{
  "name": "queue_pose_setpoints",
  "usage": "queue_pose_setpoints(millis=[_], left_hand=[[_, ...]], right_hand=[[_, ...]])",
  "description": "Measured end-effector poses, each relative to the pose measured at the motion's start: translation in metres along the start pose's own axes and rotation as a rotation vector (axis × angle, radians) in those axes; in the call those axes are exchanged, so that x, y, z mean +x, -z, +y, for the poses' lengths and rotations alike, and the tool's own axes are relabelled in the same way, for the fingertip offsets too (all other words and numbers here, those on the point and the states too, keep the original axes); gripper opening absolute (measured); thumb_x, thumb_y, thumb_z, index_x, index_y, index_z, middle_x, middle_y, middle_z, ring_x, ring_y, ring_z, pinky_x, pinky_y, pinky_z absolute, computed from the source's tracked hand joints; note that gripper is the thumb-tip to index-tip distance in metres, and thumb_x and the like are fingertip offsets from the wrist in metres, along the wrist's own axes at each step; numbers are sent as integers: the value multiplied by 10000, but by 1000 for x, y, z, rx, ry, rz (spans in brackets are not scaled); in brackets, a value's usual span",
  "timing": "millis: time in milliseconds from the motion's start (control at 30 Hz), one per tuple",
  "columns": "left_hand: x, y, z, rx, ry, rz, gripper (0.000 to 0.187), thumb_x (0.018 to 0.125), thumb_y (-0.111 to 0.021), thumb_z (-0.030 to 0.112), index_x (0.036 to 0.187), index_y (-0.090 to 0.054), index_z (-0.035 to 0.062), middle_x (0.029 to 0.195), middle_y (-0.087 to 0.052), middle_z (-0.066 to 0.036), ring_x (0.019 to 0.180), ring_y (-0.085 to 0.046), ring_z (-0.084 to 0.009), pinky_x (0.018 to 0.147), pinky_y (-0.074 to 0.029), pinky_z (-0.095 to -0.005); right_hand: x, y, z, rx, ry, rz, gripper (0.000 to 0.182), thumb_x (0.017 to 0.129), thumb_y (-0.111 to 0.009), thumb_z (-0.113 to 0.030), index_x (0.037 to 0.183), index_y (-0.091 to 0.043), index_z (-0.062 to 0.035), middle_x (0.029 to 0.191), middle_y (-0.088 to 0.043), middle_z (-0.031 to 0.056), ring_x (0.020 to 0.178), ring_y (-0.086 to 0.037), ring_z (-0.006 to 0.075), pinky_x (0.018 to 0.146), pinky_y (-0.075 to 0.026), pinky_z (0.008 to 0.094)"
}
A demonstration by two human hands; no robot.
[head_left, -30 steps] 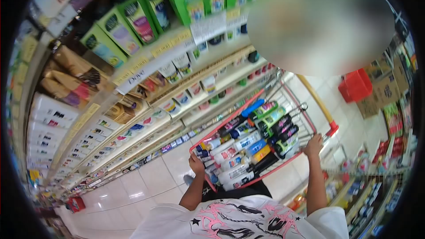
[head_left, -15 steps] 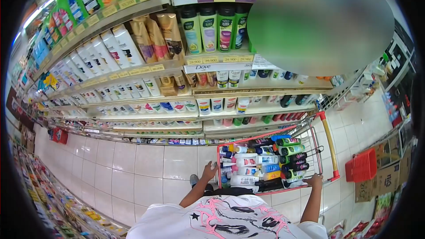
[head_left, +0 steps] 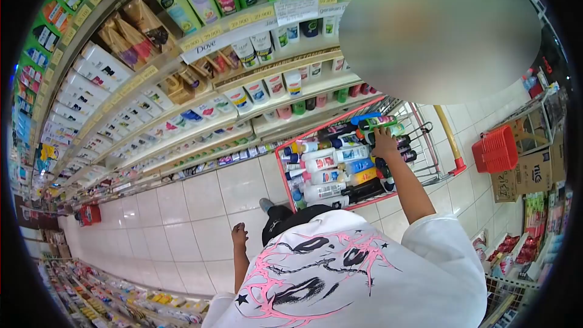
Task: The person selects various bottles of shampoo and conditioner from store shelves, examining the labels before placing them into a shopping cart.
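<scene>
My right hand (head_left: pixel 384 143) reaches into the shopping cart (head_left: pixel 281 167), its fingers curled over a green bottle (head_left: pixel 378 123) among the packed bottles. Part of that bottle is hidden under the hand. White bottles (head_left: pixel 320 163), a blue bottle (head_left: pixel 358 166) and a black bottle (head_left: pixel 365 191) lie on their sides in the cart. Off to the left, my left hand (head_left: pixel 240 234) hangs over the floor, away from the cart, fingers loosely bent and holding nothing that I can see.
Beyond the cart stand store shelves (head_left: pixel 261 76) lined with shampoo bottles and tubes. The cart's yellow handle (head_left: pixel 446 133) is on the right, near red baskets (head_left: pixel 495 149) and cardboard boxes (head_left: pixel 534 170). Another red basket (head_left: pixel 88 214) sits far left on the tiled floor (head_left: pixel 176 231).
My right hand has left the cart's near rim and come onto the bottles inside. My left hand has moved away from the cart, leftward. The view has turned and tilted.
</scene>
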State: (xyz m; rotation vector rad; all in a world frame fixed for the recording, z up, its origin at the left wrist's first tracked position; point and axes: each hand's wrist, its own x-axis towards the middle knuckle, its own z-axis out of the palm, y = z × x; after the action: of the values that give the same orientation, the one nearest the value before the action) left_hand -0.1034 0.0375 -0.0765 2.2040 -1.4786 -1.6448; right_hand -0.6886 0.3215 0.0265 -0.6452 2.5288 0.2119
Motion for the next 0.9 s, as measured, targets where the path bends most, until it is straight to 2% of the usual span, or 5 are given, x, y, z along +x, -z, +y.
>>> queue_pose_setpoints(millis=[433,667,767,833,900], left_hand=[[-165,-102,185,48,-756,-393,361,953,-596,230,1240,-577,12,1135,-651,-141,1066,-617,-228,930,-460,-312],[-264,-144,358,281,-1311,-747,588,856,-703,160,1375,-458,34,1335,-515,-172,1258,-482,-266,1052,-370,-375],[-266,-154,383,222,-1537,-794,632,883,-698,246,1400,-401,37,1238,-574,-190,1128,-585,-285,977,-447,-356],[-266,-142,384,120,-952,-1158,614,884,-699,240,1374,-401,22,1091,-630,-149,864,-658,-219,756,-535,-309],[-246,-137,369,-86,-927,-1264,539,925,-650,331,1304,-436,15,956,-639,-89,647,-616,-132,515,-484,-237]], right_hand=[[-75,74,0,555,72,705,543,672,-839,-276,1140,-631,-96,1087,-658,109,984,-630,328,807,-521,429],[-172,201,-83,1044,66,832,403,735,-829,-340,831,-652,9,662,-632,61,619,-550,95,601,-451,273],[-196,239,-127,1109,128,860,436,718,-840,-371,676,-612,0,535,-556,18,534,-471,61,502,-400,263],[-201,254,-153,1036,149,871,496,771,-798,-412,630,-553,-4,494,-473,10,514,-395,63,479,-359,285],[-179,241,-161,1352,280,698,447,848,-729,-415,725,-591,-8,549,-477,-5,553,-398,58,498,-358,275]])
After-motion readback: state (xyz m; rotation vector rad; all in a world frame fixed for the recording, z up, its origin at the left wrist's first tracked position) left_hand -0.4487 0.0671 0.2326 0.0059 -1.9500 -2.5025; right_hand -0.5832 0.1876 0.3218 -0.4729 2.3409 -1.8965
